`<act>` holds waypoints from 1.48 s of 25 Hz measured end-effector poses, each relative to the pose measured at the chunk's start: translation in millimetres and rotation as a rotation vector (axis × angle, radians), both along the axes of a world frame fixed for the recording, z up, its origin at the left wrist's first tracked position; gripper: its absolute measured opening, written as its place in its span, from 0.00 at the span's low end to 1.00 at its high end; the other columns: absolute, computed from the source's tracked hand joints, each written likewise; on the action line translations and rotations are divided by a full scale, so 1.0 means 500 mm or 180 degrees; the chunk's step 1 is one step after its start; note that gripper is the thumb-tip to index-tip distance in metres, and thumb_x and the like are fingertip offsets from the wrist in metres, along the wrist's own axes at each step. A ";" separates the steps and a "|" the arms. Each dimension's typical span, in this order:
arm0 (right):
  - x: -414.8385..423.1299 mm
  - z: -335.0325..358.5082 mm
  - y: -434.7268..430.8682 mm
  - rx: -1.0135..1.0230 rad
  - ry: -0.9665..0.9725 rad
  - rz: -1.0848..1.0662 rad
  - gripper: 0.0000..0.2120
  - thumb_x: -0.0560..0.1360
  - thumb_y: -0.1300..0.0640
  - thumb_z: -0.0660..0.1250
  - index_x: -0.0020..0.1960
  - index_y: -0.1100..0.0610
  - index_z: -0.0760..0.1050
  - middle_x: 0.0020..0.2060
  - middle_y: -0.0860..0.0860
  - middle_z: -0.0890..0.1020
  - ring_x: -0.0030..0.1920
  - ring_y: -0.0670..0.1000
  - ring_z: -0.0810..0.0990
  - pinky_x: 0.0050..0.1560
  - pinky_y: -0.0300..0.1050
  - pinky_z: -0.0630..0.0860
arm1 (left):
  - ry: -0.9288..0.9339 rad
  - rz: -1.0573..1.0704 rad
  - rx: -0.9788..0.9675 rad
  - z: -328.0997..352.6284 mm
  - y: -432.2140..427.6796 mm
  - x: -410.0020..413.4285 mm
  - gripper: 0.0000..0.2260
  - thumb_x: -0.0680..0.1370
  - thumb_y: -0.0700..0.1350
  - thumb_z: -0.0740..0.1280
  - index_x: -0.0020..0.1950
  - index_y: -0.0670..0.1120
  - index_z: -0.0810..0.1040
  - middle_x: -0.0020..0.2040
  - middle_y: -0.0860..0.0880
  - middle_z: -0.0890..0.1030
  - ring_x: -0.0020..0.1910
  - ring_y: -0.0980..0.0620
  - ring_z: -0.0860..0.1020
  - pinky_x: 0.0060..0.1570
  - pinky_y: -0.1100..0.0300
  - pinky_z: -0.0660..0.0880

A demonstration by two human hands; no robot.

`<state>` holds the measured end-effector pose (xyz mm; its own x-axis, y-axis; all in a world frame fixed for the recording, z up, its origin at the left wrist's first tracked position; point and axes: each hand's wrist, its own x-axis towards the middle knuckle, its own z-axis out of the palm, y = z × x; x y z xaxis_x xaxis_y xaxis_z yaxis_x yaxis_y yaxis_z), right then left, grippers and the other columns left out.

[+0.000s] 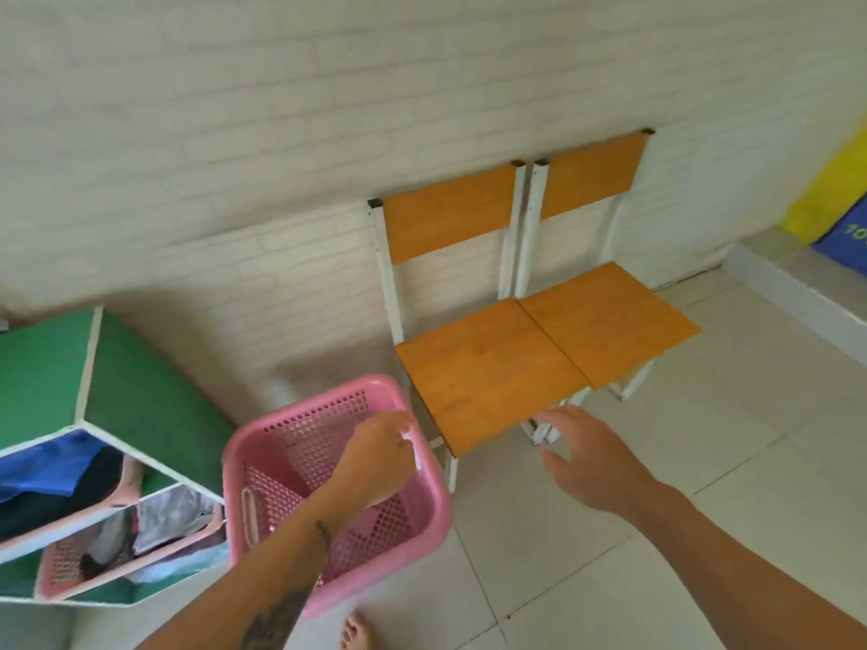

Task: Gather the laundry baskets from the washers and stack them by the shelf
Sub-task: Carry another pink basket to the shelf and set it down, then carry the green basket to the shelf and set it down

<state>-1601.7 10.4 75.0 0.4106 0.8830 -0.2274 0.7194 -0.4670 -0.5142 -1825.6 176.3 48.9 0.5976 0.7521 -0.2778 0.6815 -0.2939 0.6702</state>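
Note:
A pink perforated laundry basket (300,443) stands on the tiled floor between a green shelf (140,396) on the left and two chairs. My left hand (375,457) grips the basket's right rim, fingers curled over the edge. My right hand (591,457) hovers open and empty over the floor to the right, just in front of the chair seats. Another pink basket (61,570) sits inside the shelf's lower compartment, partly hidden by clothes.
Two orange chairs (492,377) with white frames stand against the white brick wall. The shelf holds blue and grey fabric. A raised step (793,293) with a yellow and blue object lies at the far right. My bare foot (356,633) shows at the bottom.

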 end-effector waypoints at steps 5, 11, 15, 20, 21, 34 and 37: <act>0.172 0.132 -0.281 0.0474 -0.0426 -0.0620 0.23 0.75 0.50 0.63 0.69 0.48 0.68 0.67 0.45 0.71 0.65 0.49 0.71 0.64 0.47 0.70 | -0.0526 -0.0589 0.0313 0.134 -0.211 0.276 0.16 0.77 0.37 0.60 0.60 0.47 0.79 0.57 0.52 0.81 0.55 0.54 0.79 0.54 0.64 0.72; 0.372 0.238 -0.533 0.0858 -0.0848 -0.1424 0.21 0.75 0.48 0.64 0.68 0.48 0.70 0.64 0.43 0.72 0.63 0.47 0.72 0.65 0.46 0.69 | -0.0593 -0.1769 0.0432 0.266 -0.392 0.577 0.13 0.80 0.41 0.60 0.61 0.53 0.76 0.57 0.54 0.79 0.48 0.60 0.77 0.40 0.77 0.71; 0.501 0.263 -0.630 0.0856 -0.1058 -0.1814 0.21 0.73 0.48 0.65 0.65 0.48 0.72 0.62 0.44 0.74 0.60 0.48 0.74 0.63 0.47 0.71 | -0.0702 -0.2205 0.0639 0.324 -0.441 0.768 0.13 0.78 0.44 0.61 0.50 0.64 0.76 0.49 0.54 0.83 0.46 0.52 0.82 0.46 0.57 0.80; 0.717 0.284 -0.742 0.0726 -0.1338 -0.2366 0.20 0.73 0.49 0.66 0.64 0.48 0.73 0.61 0.45 0.76 0.60 0.48 0.74 0.64 0.45 0.69 | -0.1089 -0.2478 0.0405 0.329 -0.515 1.080 0.12 0.78 0.42 0.61 0.56 0.54 0.80 0.54 0.53 0.81 0.49 0.57 0.79 0.47 0.65 0.74; 0.761 0.290 -0.766 0.0661 -0.1348 -0.2508 0.20 0.74 0.49 0.66 0.65 0.48 0.73 0.61 0.44 0.75 0.60 0.48 0.74 0.64 0.45 0.68 | -0.1128 -0.2566 0.0363 0.327 -0.535 1.149 0.11 0.78 0.42 0.62 0.55 0.54 0.80 0.54 0.52 0.81 0.48 0.56 0.79 0.46 0.65 0.74; 1.132 0.245 -1.245 0.0548 -0.1211 -0.4110 0.21 0.71 0.53 0.69 0.64 0.50 0.75 0.61 0.47 0.78 0.57 0.49 0.78 0.59 0.43 0.73 | -0.1087 -0.4129 0.0295 0.282 -1.035 1.779 0.11 0.77 0.42 0.63 0.53 0.53 0.82 0.48 0.55 0.84 0.47 0.59 0.80 0.53 0.64 0.74; 1.241 0.233 -1.395 0.0562 -0.1167 -0.4186 0.24 0.69 0.52 0.68 0.65 0.51 0.74 0.59 0.50 0.79 0.55 0.51 0.78 0.59 0.49 0.75 | -0.0997 -0.4126 0.0293 0.260 -1.179 1.903 0.10 0.77 0.43 0.64 0.50 0.55 0.82 0.47 0.55 0.84 0.47 0.58 0.81 0.52 0.63 0.75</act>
<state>-981.0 -687.2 191.5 0.9700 -0.1934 0.1476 -0.0914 -0.8519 -0.5157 -874.0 -412.9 178.6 0.9185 -0.3948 0.0221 -0.3002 -0.6598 0.6888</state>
